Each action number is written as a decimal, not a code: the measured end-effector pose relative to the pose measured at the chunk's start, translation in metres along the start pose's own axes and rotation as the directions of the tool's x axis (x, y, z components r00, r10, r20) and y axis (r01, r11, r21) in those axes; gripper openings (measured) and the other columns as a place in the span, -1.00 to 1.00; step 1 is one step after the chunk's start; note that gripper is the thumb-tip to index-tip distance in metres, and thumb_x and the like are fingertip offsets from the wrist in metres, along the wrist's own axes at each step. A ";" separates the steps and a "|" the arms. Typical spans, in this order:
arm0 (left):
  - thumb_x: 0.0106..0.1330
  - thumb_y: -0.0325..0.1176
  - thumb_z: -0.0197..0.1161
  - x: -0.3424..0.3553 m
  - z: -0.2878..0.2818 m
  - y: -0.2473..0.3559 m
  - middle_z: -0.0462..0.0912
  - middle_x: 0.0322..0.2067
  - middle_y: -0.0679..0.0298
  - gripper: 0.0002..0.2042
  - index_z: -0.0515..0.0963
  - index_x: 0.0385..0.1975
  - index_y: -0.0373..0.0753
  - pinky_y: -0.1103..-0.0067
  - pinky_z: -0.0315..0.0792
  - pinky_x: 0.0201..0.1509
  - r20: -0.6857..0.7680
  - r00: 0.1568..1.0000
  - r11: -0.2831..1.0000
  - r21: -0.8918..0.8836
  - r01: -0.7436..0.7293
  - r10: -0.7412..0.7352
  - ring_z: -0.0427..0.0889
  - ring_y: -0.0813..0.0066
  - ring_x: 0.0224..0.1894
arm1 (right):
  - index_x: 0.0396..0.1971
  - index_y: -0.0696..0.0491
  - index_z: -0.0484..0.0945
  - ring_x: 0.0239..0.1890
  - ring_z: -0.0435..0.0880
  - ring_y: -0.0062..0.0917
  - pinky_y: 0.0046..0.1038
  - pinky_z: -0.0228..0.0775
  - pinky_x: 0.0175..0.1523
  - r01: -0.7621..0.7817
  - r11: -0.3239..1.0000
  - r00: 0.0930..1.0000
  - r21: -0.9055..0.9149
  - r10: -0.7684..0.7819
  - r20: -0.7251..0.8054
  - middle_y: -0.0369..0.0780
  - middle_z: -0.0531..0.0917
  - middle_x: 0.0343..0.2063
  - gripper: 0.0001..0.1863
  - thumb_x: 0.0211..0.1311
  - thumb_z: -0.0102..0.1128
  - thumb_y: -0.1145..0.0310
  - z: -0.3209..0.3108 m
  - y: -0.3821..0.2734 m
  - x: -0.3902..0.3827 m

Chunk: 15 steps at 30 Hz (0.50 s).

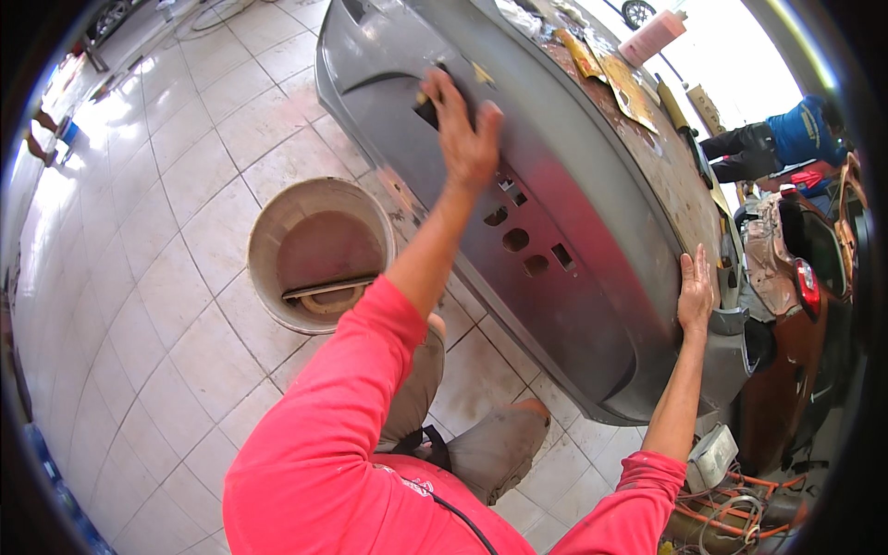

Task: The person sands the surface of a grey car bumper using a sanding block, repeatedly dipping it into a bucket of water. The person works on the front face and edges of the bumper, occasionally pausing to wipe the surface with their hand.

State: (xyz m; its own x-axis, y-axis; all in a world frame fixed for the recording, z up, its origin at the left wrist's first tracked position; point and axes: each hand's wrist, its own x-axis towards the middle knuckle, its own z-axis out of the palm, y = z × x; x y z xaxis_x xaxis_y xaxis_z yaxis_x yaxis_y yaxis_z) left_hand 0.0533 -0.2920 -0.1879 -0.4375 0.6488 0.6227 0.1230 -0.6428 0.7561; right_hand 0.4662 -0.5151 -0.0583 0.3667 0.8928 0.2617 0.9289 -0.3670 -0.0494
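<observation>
A large grey car bumper with reddish patches and several cut-out holes lies in front of me, partly over a worktable. On its far left part, my left hand presses a small dark block, which looks like a sanding pad; the fingers partly cover it. My right hand rests flat on the bumper's upper edge near its right end, with the fingers stretched out and nothing held.
A bucket of murky pinkish water, with a bar across it, stands on the tiled floor. On the worktable are a pink bottle and yellow-brown sheets. At right, a person bends near a damaged car body; cables lie below.
</observation>
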 end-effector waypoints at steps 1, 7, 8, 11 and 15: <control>0.60 0.03 0.16 -0.022 -0.006 0.011 -0.06 0.65 -0.25 -0.14 -0.01 0.63 -0.48 0.16 -0.20 0.73 0.097 0.995 0.999 0.016 -0.039 0.037 -0.22 -0.31 0.70 | 0.64 0.00 0.20 0.65 0.14 0.02 -0.09 -0.01 0.67 -0.010 1.000 1.000 -0.010 0.010 0.001 -0.04 0.30 0.59 -0.06 0.59 -0.30 -0.44 -0.001 0.006 -0.005; 0.65 -0.03 0.09 0.060 -0.045 -0.065 0.21 0.58 -0.20 -0.34 0.25 0.57 -0.36 0.10 -0.04 0.71 0.087 0.990 0.981 0.150 -0.121 0.109 -0.03 -0.32 0.67 | 0.65 -0.03 0.17 0.64 0.16 0.01 -0.07 0.01 0.66 0.001 1.000 1.000 -0.025 -0.001 -0.004 -0.05 0.28 0.60 -0.04 0.57 -0.33 -0.47 0.004 0.009 -0.002; 0.63 -0.04 0.12 0.080 -0.050 -0.062 0.25 0.55 -0.24 -0.35 0.30 0.54 -0.38 0.07 0.03 0.69 0.062 0.998 0.983 0.182 -0.004 -0.007 -0.01 -0.34 0.66 | 0.65 -0.04 0.17 0.64 0.16 0.01 -0.07 0.01 0.66 -0.014 0.999 1.000 -0.037 0.014 -0.001 -0.05 0.28 0.60 -0.04 0.56 -0.33 -0.48 0.004 0.008 -0.002; 0.62 0.04 0.11 0.048 -0.044 -0.066 0.22 0.57 -0.23 -0.30 0.27 0.56 -0.37 0.08 0.09 0.67 0.302 0.912 0.463 0.790 -0.402 0.277 0.03 -0.31 0.66 | 0.66 -0.07 0.16 0.65 0.16 -0.03 -0.04 -0.02 0.66 -0.021 0.999 1.000 -0.031 0.021 0.001 -0.07 0.27 0.61 -0.02 0.54 -0.36 -0.52 0.008 -0.007 0.006; 0.61 0.05 0.18 -0.060 -0.027 0.081 0.14 0.60 -0.21 -0.21 0.11 0.64 -0.31 0.14 0.11 0.67 0.533 0.815 0.928 0.132 -0.348 0.229 0.04 -0.24 0.67 | 0.67 -0.09 0.14 0.66 0.14 -0.06 -0.01 -0.05 0.67 -0.066 0.995 0.998 -0.077 0.067 0.011 -0.09 0.24 0.62 -0.01 0.53 -0.36 -0.52 0.003 0.010 -0.002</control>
State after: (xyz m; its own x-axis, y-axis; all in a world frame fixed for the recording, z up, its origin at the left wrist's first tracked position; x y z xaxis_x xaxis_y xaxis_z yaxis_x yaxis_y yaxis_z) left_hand 0.0655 -0.3934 -0.1695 0.1462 0.5981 0.7880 0.3843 -0.7683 0.5119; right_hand 0.4745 -0.5202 -0.0620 0.4289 0.8688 0.2472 0.8958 -0.4444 0.0075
